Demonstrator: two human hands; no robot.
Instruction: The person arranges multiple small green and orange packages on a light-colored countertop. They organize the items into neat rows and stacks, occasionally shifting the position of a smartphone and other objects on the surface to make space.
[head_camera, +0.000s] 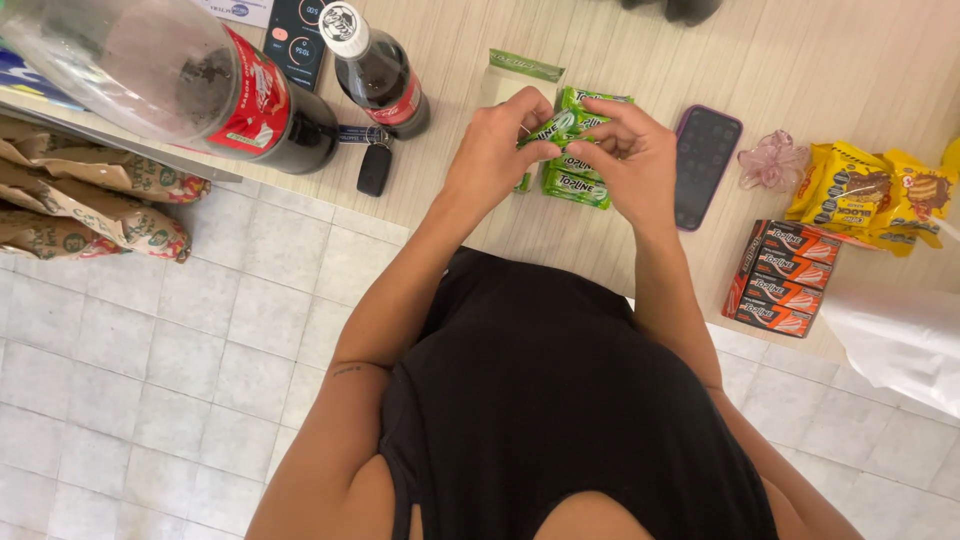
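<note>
your left hand (495, 150) and right hand (630, 160) are both pinched on one green gum pack (552, 127), held just above the stack of green gum packs (578, 180) on the tabletop (640, 60). phone (706, 165) just right of your right hand, car key (374, 168) to the left, orange gum packs (782, 278) farther right.

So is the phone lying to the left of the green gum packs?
No, the phone lies on the counter to the right of the green gum packs, just past the right hand.
</note>
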